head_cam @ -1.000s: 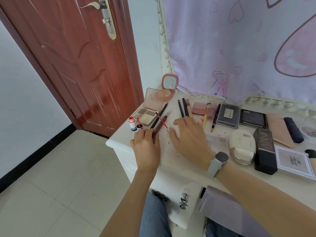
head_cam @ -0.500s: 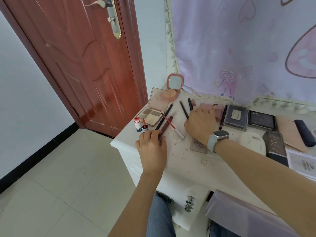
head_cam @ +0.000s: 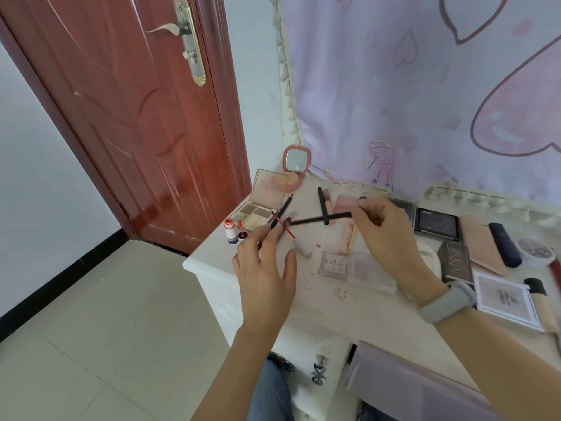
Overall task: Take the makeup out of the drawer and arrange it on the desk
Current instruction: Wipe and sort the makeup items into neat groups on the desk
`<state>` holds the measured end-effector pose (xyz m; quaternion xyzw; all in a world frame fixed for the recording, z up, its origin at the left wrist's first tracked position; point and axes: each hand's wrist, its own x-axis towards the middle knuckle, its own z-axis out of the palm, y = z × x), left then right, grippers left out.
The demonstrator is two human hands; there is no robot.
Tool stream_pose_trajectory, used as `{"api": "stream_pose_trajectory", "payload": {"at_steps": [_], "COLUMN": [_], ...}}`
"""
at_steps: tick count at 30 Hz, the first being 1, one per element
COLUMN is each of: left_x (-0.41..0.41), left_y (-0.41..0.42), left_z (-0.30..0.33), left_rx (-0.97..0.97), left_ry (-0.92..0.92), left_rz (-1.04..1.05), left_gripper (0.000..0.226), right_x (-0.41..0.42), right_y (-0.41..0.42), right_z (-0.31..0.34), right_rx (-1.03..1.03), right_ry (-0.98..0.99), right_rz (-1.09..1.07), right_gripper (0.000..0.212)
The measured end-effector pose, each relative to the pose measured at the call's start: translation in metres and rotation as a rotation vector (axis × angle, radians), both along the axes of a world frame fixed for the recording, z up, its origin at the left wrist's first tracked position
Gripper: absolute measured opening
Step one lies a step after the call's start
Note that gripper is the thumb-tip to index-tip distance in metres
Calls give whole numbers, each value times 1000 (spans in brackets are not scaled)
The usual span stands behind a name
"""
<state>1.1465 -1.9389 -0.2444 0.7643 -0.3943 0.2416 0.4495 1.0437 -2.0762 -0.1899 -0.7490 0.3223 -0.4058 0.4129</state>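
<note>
Makeup lies spread over the white desk (head_cam: 328, 302). My right hand (head_cam: 385, 235) pinches a thin black pencil (head_cam: 312, 219), lifted and pointing left across another black pencil (head_cam: 322, 205). My left hand (head_cam: 264, 268) hovers at the desk's left corner, its fingertips touching a black pencil (head_cam: 283, 208) beside a red lip wand (head_cam: 285, 227). An open eyeshadow palette (head_cam: 258, 208) and a small red bottle (head_cam: 230, 230) sit at the far left corner. A clear small palette (head_cam: 334, 264) lies between my hands.
A round pink mirror compact (head_cam: 296, 162) stands at the back by the curtain. Black palettes (head_cam: 437, 223), a dark box (head_cam: 457, 261), a white card (head_cam: 504, 299) and a navy tube (head_cam: 504, 244) fill the right side. A red door (head_cam: 136, 117) is left; the drawer front (head_cam: 321, 369) is below.
My right hand picked a thin black pencil off the desk and drew back toward the middle. My left hand's fingers rose toward the pencils at the corner.
</note>
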Motion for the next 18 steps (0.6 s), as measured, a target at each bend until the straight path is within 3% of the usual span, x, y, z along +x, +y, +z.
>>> {"api": "stream_pose_trajectory", "payload": {"at_steps": [3,7,18], "left_x": [-18,-35,-42], "left_y": [0,-4,7], "left_z": [12,19,10], "left_rx": [56,116,173], "left_ry": [-130,-117,-107], "left_rz": [-49,-222,-203], "left_gripper": [41,34,31], "right_x": [-17,-25,-45], "right_y": [13,31,25], "right_z": [0,-4,-10], "right_rx": [128,355,376], "right_ry": [-108,-266,-313], "right_rz": [117,295,275], "right_gripper": [23,17,21]}}
